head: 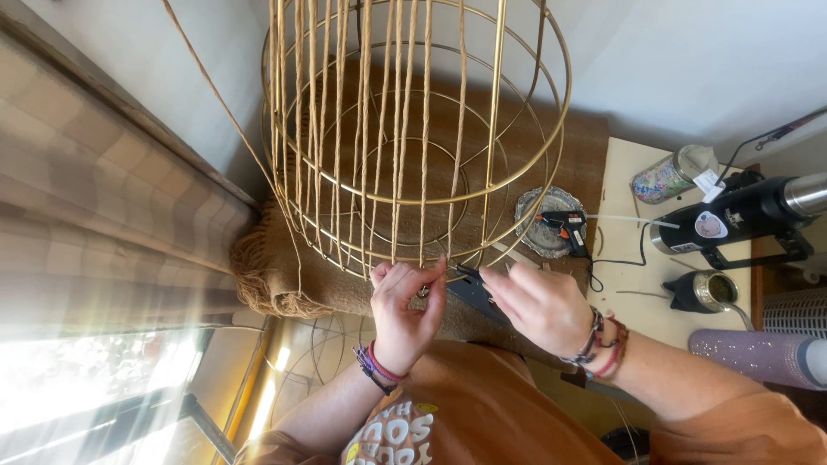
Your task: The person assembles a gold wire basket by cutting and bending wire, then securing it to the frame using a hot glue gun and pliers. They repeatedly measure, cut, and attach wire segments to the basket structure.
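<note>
A gold wire cage frame (pixel 517 129) stands in front of me on a brown fringed cloth (pixel 284 275). Several tan twisted cords (pixel 379 138) run up and down its near side. My left hand (pixel 407 312) pinches the lower end of a cord at the frame's bottom ring. My right hand (pixel 538 306) is beside it with fingers pointing left at the same spot, touching the cord end near a dark flat tool (pixel 475 288). Whether the right hand grips anything is unclear.
A glue gun (pixel 564 228) rests on a round silver dish (pixel 543 215). On the cream table (pixel 620 284) stand a flowered can (pixel 668 176), a black flask (pixel 741 215), a small dark cup (pixel 706 291) and a glittery tumbler (pixel 758 355). A checked curtain (pixel 95 215) hangs left.
</note>
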